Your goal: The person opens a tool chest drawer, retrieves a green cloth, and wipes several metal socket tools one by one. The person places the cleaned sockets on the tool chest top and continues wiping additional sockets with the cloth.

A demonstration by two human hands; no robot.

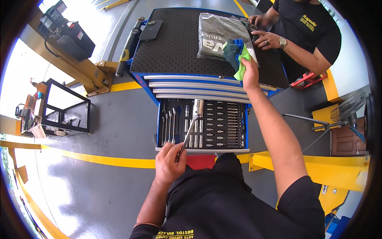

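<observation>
A blue tool cabinet stands on the gray floor (115,135) of a workshop, its black perforated top (171,51) bearing a dark smartphone (151,30) near the far left corner and a clear plastic bag (223,30) with dark gray contents toward the right. Below closed silver-fronted drawers (191,85), an open drawer (207,151) displays wrenches (170,123) side by side at left and chrome sockets (209,123) in rows across a dark liner. Yellow stripes (99,158) cross the floor, where a black metal frame (88,115) stands at left.
</observation>
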